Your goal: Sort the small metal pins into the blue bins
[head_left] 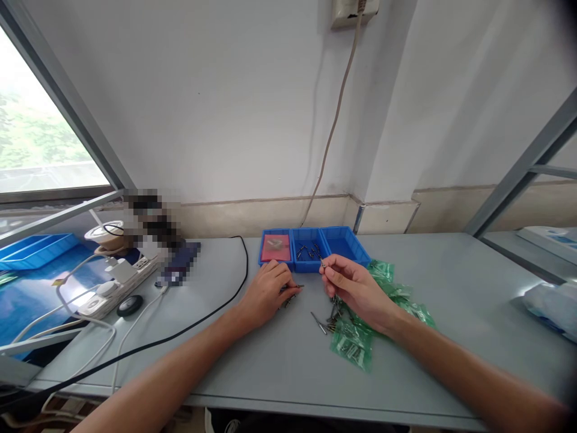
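My right hand (354, 287) is closed in a pinch on a slim metal pin (323, 263), held just in front of the blue trays. My left hand (270, 293) rests low over the table, fingers curled around a few similar metal pins (288, 299) that poke out by the thumb; its palm side is hidden. Beneath my right hand lies a loose heap of metal pins (334, 313), partly covered. Green plastic bags (353, 346) with more small metal parts spread around and behind that hand. The middle blue tray (308, 264) contains several dark metal pins.
The left blue tray (261, 255) holds a red card with a small clear bag; the right blue tray (345, 246) adjoins the middle one. A black cable (198, 328) crosses the table at left, near a power strip (121, 285). A plastic-wrapped bundle (552, 310) lies far right.
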Motion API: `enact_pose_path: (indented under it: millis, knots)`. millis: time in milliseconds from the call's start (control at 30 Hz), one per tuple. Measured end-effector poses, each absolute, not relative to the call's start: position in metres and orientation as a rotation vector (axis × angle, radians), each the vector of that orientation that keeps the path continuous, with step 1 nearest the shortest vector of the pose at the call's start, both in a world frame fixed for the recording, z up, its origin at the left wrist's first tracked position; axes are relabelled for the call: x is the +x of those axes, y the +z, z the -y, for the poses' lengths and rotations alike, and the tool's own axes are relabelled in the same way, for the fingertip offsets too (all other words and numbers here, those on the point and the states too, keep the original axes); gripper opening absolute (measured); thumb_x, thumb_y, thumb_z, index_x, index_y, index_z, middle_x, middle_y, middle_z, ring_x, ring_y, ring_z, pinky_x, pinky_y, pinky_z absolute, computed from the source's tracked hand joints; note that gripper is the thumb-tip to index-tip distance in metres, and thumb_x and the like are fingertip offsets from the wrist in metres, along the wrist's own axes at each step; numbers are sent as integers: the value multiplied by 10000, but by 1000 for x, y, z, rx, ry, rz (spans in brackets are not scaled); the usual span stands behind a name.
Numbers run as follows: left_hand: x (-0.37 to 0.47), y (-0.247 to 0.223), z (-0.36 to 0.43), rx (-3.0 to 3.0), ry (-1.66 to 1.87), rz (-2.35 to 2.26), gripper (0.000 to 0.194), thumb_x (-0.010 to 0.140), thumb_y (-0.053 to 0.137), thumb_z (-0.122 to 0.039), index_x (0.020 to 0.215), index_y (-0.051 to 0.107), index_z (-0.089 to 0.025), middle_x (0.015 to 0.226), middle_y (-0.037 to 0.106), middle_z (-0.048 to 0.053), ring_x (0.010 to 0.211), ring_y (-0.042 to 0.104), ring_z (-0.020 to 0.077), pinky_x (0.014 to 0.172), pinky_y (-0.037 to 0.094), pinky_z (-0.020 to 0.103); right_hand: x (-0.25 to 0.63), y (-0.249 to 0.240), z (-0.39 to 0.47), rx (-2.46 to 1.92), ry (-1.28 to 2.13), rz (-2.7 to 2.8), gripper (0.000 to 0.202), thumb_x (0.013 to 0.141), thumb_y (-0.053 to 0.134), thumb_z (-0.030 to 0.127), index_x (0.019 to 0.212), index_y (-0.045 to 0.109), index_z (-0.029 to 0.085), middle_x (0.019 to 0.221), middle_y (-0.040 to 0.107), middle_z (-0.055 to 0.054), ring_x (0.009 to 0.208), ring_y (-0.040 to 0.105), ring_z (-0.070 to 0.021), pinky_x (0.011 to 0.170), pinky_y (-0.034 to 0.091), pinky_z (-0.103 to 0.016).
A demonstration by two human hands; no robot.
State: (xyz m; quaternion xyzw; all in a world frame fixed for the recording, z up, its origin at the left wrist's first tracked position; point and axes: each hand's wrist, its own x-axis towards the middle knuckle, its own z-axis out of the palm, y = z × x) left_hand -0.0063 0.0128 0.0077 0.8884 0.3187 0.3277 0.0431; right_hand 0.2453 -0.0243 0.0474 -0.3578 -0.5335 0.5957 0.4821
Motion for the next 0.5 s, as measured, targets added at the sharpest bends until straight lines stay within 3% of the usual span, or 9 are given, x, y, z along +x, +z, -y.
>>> enact_pose_path:
  millis: [500]
  knots:
    - [-6, 9, -13, 2753, 1019, -927, 198, 1104, 606, -313, 1028, 747, -197, 1003, 728, 60, 920, 568, 218, 865, 470, 367, 249, 50, 23, -731, 1624, 1202, 296, 868, 901, 447, 969, 698, 256, 808, 507, 35, 680, 441, -143, 681, 410, -299]
